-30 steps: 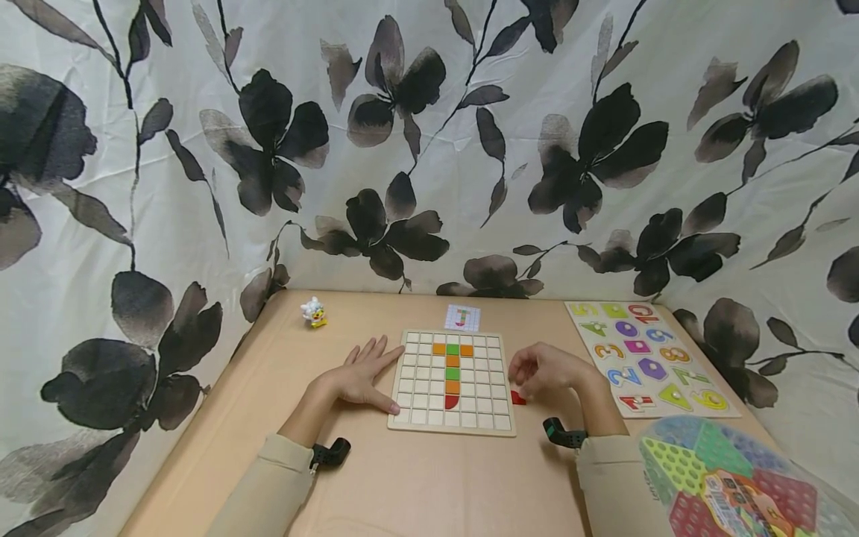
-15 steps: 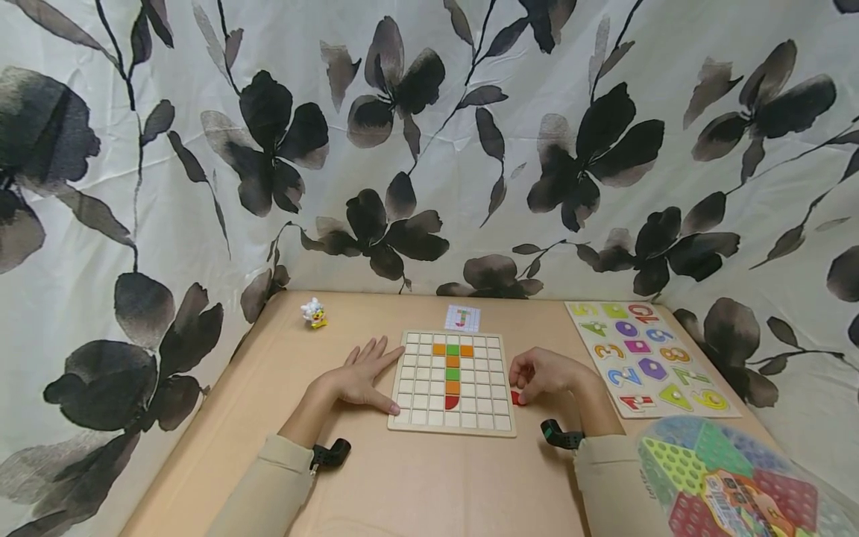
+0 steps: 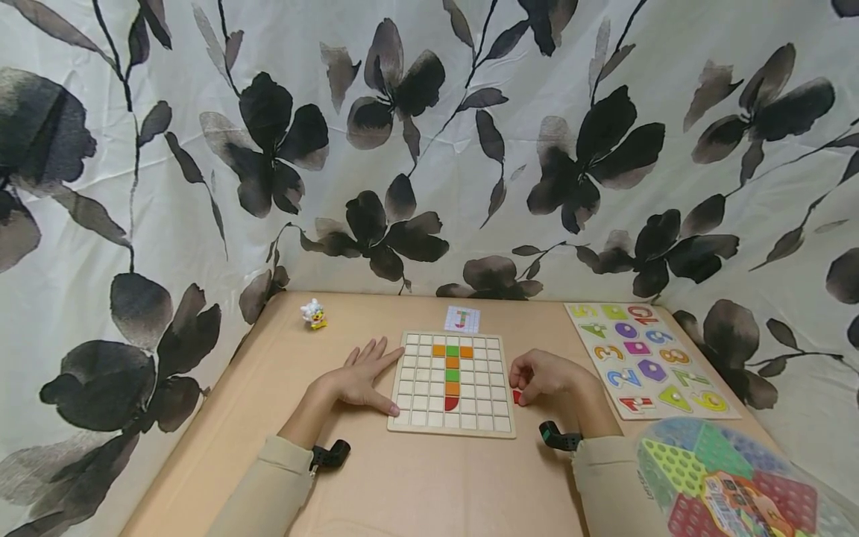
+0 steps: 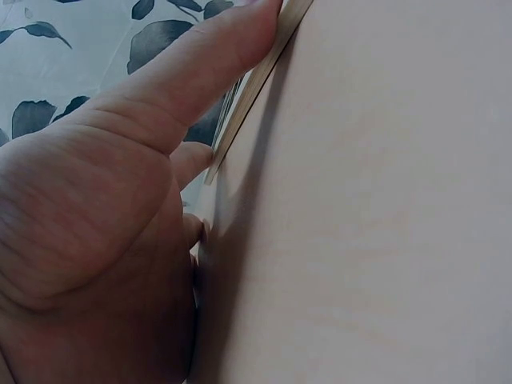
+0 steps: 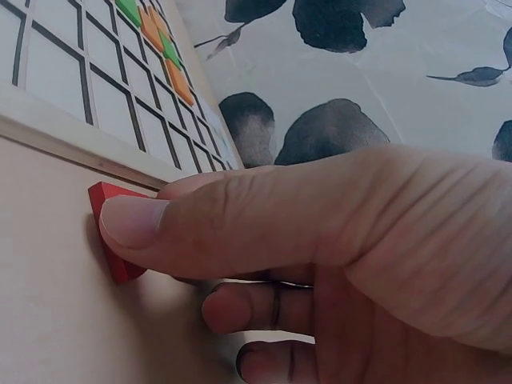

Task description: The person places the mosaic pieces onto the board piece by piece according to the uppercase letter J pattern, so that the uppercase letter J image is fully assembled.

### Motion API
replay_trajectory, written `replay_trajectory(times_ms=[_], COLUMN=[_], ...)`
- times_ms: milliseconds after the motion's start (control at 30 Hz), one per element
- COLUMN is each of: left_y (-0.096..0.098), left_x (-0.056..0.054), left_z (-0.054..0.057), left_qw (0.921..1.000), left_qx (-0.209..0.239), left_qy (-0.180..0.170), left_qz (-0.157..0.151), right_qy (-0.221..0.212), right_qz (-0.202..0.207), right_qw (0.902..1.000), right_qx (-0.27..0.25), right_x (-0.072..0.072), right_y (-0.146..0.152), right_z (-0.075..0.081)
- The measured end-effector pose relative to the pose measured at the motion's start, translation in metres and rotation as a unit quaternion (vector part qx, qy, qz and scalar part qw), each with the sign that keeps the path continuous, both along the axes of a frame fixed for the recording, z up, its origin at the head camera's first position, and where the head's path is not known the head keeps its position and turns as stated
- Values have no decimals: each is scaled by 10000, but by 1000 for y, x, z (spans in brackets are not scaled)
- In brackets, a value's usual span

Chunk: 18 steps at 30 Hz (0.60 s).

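Observation:
A wooden grid board (image 3: 416,429) lies flat on the table, holding several orange and green squares in a T-like shape. Below them, a red piece (image 3: 452,403) with a rounded corner ends the column. My left hand (image 3: 354,378) lies with fingers spread at the board's left side, thumb and index finger touching its edge. Just off the right edge, my right hand (image 3: 546,375) pinches a small red block (image 5: 120,268) between thumb and index finger. The thumb covers much of that block, and its full outline is hidden.
A small pattern card (image 3: 461,319) lies behind the board. A toy figure (image 3: 313,313) stands at the back left. To the right are a number-and-shape puzzle board (image 3: 637,362) and a clear container with colourful pegboard pieces (image 3: 731,477). Floral cloth (image 3: 403,149) hangs behind the table.
The fingers of my right hand have come down a little and closed on the red block beside the board. My left hand has stayed in place.

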<state>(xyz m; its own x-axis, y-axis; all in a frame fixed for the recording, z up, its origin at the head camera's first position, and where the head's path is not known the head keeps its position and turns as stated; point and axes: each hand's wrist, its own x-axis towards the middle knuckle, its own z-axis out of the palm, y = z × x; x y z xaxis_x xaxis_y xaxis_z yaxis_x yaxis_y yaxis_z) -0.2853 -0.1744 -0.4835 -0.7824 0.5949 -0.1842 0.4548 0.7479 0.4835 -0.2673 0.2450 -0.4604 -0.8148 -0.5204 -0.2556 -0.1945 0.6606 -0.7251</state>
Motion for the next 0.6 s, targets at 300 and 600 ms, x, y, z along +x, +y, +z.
replay_trajectory(times_ms=[300, 600], left_y=[0, 0], left_x=[1, 1], left_z=[0, 0], left_qw=[10000, 10000], left_qx=[-19, -2], left_qy=[-9, -23], left_qz=[18, -2], right_qy=[-73, -28], right_qz=[-48, 64], right_qw=[9999, 10000], right_qx=[57, 65], right_x=[1, 2], right_y=[0, -1], right_z=[0, 2])
